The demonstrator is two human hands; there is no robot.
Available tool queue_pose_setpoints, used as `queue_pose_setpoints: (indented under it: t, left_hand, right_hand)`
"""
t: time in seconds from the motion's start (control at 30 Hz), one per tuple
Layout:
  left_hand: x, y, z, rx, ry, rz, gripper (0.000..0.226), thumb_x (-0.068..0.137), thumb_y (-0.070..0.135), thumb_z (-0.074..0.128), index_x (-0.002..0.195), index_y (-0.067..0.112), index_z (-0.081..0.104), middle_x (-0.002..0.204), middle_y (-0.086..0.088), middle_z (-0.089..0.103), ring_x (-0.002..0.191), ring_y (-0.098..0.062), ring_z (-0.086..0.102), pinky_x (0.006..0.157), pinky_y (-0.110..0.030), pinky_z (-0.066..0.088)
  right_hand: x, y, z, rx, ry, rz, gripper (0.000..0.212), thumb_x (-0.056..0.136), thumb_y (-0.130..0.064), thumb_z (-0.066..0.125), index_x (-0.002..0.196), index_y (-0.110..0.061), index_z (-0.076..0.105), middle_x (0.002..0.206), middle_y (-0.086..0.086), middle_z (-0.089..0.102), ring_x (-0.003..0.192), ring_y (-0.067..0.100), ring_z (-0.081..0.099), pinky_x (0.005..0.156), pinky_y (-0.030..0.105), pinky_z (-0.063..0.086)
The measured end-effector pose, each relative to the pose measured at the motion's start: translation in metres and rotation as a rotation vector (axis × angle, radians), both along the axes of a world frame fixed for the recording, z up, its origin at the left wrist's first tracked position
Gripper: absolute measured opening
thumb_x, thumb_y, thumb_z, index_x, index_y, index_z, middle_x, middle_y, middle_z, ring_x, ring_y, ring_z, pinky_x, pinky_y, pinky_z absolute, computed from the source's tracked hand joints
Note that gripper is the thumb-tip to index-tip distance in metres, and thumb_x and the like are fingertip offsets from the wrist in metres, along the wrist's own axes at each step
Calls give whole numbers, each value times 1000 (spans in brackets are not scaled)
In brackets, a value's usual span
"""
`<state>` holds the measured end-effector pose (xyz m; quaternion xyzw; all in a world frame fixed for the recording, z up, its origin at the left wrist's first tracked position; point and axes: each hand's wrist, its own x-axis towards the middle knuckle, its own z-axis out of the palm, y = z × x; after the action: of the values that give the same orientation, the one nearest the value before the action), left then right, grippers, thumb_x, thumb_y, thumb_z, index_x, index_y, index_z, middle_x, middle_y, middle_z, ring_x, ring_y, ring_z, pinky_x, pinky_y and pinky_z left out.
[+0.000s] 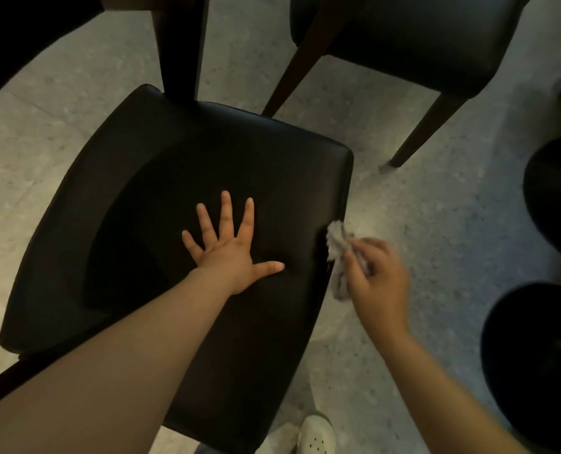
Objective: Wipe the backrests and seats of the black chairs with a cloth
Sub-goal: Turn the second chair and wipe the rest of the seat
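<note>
Cloth (336, 253), grey and crumpled, is bunched in the grip of the right hand (379, 280), whose fingers curl round it just off the right edge of the black chair seat (174, 191); its upper end touches that edge. This hand is blurred, and its forearm comes in from the near right. The left hand (230, 253) lies flat on the middle of the seat, its grip wide, fingers spread and straight, arm stretched from the near left. A second black chair (420, 44) stands farther off on the speckled floor (436, 224). A white shoe (316, 434) shows at the near edge.
</note>
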<state>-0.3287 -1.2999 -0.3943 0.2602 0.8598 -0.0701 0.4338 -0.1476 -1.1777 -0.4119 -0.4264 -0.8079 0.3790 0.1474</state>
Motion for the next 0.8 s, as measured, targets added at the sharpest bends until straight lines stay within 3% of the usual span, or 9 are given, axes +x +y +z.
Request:
queue_pose_setpoints:
  t: [0.13, 0.3, 0.47, 0.57, 0.7, 0.8]
  left_hand:
    - [-1, 1, 0, -10, -5, -3, 119, 76, 77, 54, 139, 39, -39, 139, -1, -56, 132, -39, -43, 112, -68, -7]
    - [0, 0, -1, -1, -9, -1, 119, 75, 77, 55, 139, 39, -39, 140, -1, -55, 132, -39, -43, 112, -68, -8]
    - [0, 0, -1, -6, 2, 1, 120, 75, 77, 54, 138, 38, -39, 139, -1, -56, 131, -39, -44, 112, -67, -9]
    - [1, 0, -1, -2, 10, 1, 119, 76, 77, 53, 138, 38, -39, 139, -1, -56, 131, -39, -44, 112, -67, -9]
    - [2, -1, -2, 14, 12, -3, 119, 76, 77, 53, 139, 38, -39, 139, -1, -57, 131, -39, -44, 112, -67, -9]
    - [2, -1, -3, 8, 7, 2, 119, 75, 77, 54, 138, 38, -40, 138, 0, -57, 131, -39, -44, 111, -67, -9]
  right_hand:
    - [-57, 58, -4, 43, -88, -57, 33, 97, -36, 52, 126, -24, 63, 114, -2, 57, 98, 11, 56, 86, 32, 51]
    - [-86, 81, -22, 38, -204, 54, 39, 101, -31, 46, 139, -28, 51, 114, -2, 52, 96, 9, 50, 81, 23, 39]
    - [-16, 29, -25, 67, -148, 173, 28, 97, -29, 52, 119, -20, 66, 100, -10, 53, 82, 2, 53, 69, 11, 38]
    - [17, 13, -17, 42, -128, 221, 27, 92, -26, 57, 115, -20, 70, 100, -6, 61, 85, 10, 60, 72, 25, 51]
    - [-15, 44, -7, 64, -126, 119, 34, 97, -28, 52, 130, -27, 60, 109, -5, 56, 91, 9, 55, 77, 26, 47]
    - [-72, 88, -11, 89, -134, 65, 38, 100, -27, 47, 138, -28, 52, 128, -4, 53, 110, 11, 53, 91, 29, 46]
